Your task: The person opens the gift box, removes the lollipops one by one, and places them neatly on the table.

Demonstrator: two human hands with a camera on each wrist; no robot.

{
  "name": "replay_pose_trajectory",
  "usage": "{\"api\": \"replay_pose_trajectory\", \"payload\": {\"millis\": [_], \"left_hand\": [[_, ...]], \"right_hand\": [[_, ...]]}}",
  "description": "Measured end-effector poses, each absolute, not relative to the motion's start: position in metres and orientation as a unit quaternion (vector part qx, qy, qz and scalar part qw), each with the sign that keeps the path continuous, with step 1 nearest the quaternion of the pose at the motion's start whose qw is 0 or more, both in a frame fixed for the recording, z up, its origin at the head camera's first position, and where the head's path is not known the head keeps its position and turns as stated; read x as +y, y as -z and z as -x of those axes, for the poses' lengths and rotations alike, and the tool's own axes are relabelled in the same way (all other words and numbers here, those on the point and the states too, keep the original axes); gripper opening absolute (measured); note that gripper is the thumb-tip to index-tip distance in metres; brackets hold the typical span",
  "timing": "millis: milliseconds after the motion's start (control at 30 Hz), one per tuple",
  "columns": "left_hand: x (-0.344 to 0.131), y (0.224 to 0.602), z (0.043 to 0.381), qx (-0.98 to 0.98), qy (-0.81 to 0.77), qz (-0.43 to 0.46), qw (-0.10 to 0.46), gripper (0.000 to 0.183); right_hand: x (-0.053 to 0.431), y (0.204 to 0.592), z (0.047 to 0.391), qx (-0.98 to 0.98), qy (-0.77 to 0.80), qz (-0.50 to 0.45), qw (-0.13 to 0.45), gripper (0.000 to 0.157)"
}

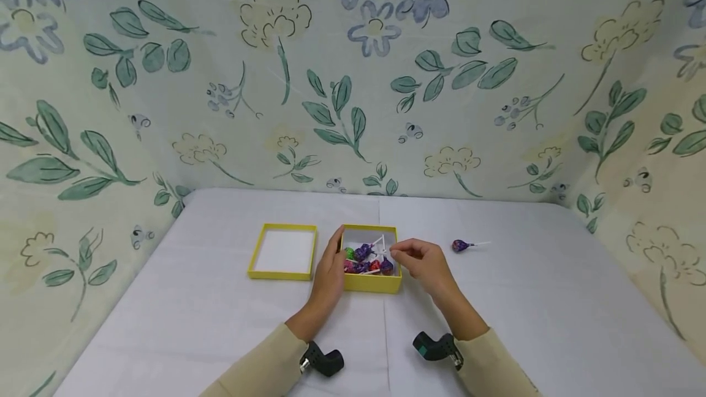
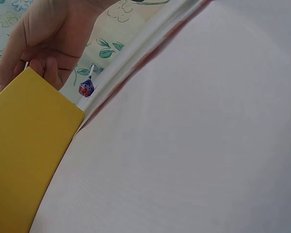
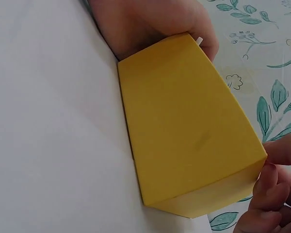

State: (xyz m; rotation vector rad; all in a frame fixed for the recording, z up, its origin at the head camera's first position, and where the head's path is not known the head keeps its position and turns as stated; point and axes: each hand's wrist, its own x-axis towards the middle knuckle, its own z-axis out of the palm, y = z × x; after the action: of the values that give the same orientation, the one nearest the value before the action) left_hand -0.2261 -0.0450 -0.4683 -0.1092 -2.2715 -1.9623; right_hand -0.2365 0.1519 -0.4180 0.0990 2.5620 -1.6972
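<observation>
A yellow box (image 1: 372, 285) stands uncovered, with several wrapped lollipops (image 1: 363, 252) in purple, red and green inside, some white sticks pointing up. My left hand (image 1: 329, 271) holds the box by its left side, fingers along the wall and thumb side at the rim. Over the right rim, my right hand (image 1: 423, 265) has thumb and index finger together at a lollipop's white stick (image 2: 26, 64). The left wrist view shows its other fingers curled behind the box corner. In the right wrist view, the box wall hides the lollipops' heads.
Left of the box lies its yellow-edged lid (image 1: 282, 276), white inside facing up. A single purple lollipop (image 1: 460, 245) lies to the right, stick pointing right. White cloth (image 1: 220, 323) covers the table, and a floral curtain (image 1: 342, 48) surrounds it at the back and sides.
</observation>
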Motion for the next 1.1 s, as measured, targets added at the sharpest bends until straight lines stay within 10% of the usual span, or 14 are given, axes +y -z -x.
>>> {"api": "replay_pose_trajectory", "payload": {"millis": [1100], "left_hand": [[-0.046, 0.469, 0.225, -0.760, 0.646, 0.039, 0.068, 0.051]], "right_hand": [[0.134, 0.421, 0.227, 0.935, 0.307, 0.114, -0.135, 0.019]]}}
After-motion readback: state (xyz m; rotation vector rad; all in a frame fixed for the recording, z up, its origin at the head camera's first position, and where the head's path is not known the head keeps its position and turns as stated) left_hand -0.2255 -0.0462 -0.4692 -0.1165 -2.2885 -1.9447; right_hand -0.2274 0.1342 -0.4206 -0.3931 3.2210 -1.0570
